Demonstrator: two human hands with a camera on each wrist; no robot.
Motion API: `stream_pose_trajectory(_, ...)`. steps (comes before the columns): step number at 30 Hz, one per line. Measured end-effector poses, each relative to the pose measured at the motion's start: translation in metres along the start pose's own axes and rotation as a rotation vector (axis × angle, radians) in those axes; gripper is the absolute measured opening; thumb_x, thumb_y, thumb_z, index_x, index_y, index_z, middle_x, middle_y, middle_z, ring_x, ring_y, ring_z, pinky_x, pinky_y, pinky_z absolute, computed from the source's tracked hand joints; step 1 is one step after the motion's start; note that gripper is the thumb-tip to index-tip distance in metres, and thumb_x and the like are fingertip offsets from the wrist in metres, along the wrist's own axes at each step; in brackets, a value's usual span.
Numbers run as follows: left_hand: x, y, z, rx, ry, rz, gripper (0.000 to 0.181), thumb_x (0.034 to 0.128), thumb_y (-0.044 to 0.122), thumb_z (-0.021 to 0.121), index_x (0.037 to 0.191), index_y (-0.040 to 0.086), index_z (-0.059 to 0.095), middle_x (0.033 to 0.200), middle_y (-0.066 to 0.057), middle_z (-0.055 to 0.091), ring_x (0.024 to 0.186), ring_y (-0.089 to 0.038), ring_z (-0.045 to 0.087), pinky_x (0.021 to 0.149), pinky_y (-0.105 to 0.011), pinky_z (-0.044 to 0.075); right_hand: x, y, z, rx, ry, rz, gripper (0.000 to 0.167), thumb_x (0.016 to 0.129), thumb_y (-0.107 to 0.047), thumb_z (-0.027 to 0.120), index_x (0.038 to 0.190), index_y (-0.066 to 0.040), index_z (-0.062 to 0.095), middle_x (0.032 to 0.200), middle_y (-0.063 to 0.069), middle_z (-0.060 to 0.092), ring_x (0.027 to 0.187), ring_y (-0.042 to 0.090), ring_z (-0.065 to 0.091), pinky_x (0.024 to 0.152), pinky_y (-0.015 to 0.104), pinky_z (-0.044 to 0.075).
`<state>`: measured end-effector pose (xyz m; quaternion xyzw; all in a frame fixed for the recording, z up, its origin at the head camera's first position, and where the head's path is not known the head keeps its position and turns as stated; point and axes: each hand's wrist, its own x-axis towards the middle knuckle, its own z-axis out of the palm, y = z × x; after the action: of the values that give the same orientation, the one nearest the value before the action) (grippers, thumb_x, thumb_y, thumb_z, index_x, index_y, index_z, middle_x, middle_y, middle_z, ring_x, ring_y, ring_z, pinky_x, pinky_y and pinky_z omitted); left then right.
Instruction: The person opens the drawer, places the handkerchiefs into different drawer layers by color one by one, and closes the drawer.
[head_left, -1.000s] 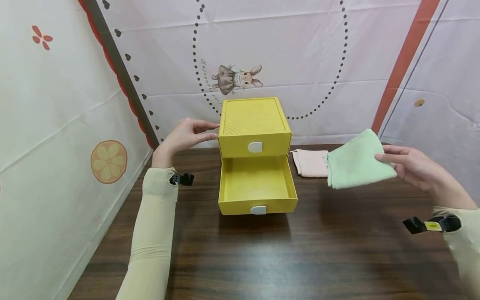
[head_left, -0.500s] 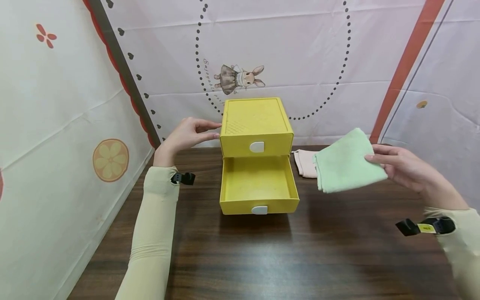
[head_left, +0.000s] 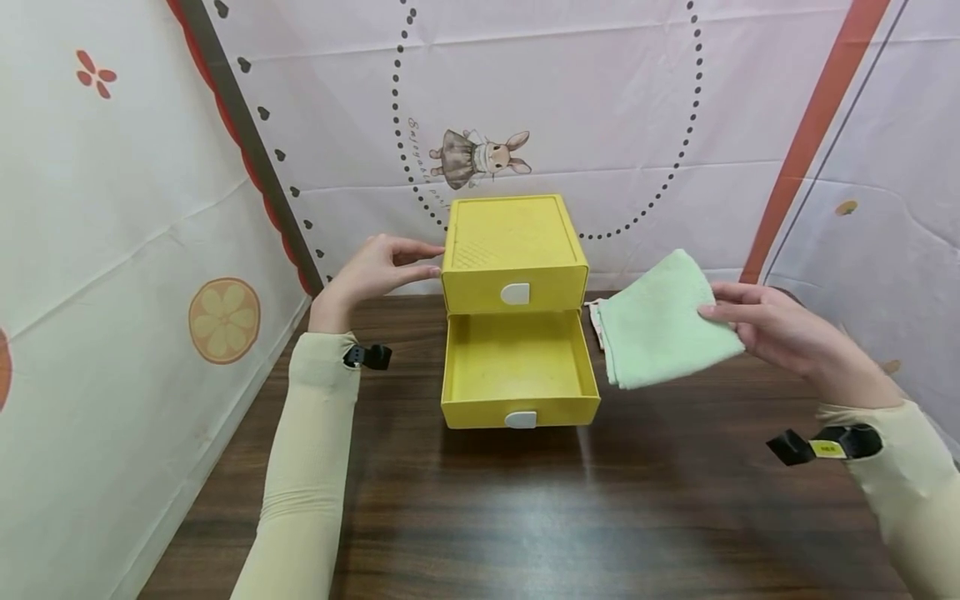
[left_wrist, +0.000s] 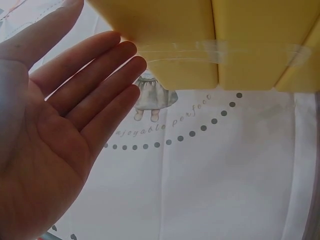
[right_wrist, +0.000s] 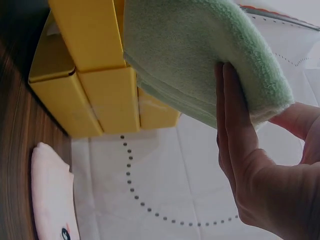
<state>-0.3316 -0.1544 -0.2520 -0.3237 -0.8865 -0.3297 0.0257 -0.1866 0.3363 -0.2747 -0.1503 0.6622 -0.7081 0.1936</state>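
A yellow drawer cabinet (head_left: pixel 513 233) stands against the back cloth, and its lower drawer (head_left: pixel 521 412) is pulled out with nothing inside. My left hand (head_left: pixel 378 267) touches the cabinet's upper left side with fingertips, the fingers straight in the left wrist view. Held up in the air to the right of the drawer is a folded light green towel (head_left: pixel 667 325). My right hand (head_left: pixel 776 329) pinches its right edge between thumb and fingers. In the right wrist view a folded pink towel (right_wrist: pixel 52 195) lies on the table; in the head view the green one covers most of it.
The cabinet sits on a dark brown wooden table (head_left: pixel 480 517). Printed cloth walls (head_left: pixel 600 100) rise behind and at both sides. White pull tabs (head_left: pixel 515 293) mark the drawer fronts, and clear tape runs along the cabinet's side in the left wrist view.
My right hand has carried the green towel leftward toward the open drawer, and it now hides most of the pink towel. The left hand stays at the cabinet's side.
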Motion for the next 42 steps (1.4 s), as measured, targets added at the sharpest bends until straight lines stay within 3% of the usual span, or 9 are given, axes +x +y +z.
stream_pose_trajectory(7,-0.001,0.001,0.0,-0.007,-0.001,-0.014,0.049,0.0818,0.051,0.068,0.123,0.024,0.065,0.121,0.0,0.066,0.104,-0.015,0.064,0.089,-0.038,0.052,0.008,-0.004,0.013,-0.019,-0.066,-0.008,0.036,0.101,-0.001,0.038,0.124,-0.018,0.059,0.099,0.003,0.072,0.079,0.012,0.07,0.073,0.025,0.056)
stream_pose_trajectory(15,0.0,0.001,0.0,-0.005,0.0,-0.011,0.05,0.0815,0.052,0.068,0.123,0.023,0.065,0.12,-0.001,0.066,0.104,-0.015,0.064,0.088,-0.038,0.052,0.019,-0.008,0.027,-0.006,-0.11,-0.025,0.035,0.1,0.0,0.038,0.128,-0.015,0.054,0.111,0.004,0.067,0.093,0.016,0.069,0.077,0.031,0.057)
stream_pose_trajectory(25,0.0,0.002,0.0,0.014,0.003,-0.014,0.05,0.0811,0.053,0.068,0.122,0.025,0.066,0.119,0.001,0.067,0.102,-0.014,0.065,0.087,-0.038,0.052,0.034,-0.011,0.04,-0.063,-0.173,-0.033,0.034,0.099,0.001,0.04,0.13,-0.011,0.049,0.114,0.005,0.065,0.098,0.017,0.067,0.079,0.035,0.057)
stream_pose_trajectory(42,0.001,0.001,-0.001,0.02,0.005,-0.003,0.048,0.0825,0.05,0.068,0.122,0.022,0.066,0.117,-0.001,0.068,0.102,-0.017,0.065,0.087,-0.039,0.052,0.053,-0.015,0.059,-0.206,-0.137,0.03,0.037,0.098,-0.004,0.047,0.134,-0.001,0.04,0.115,0.007,0.063,0.097,0.018,0.066,0.079,0.035,0.057)
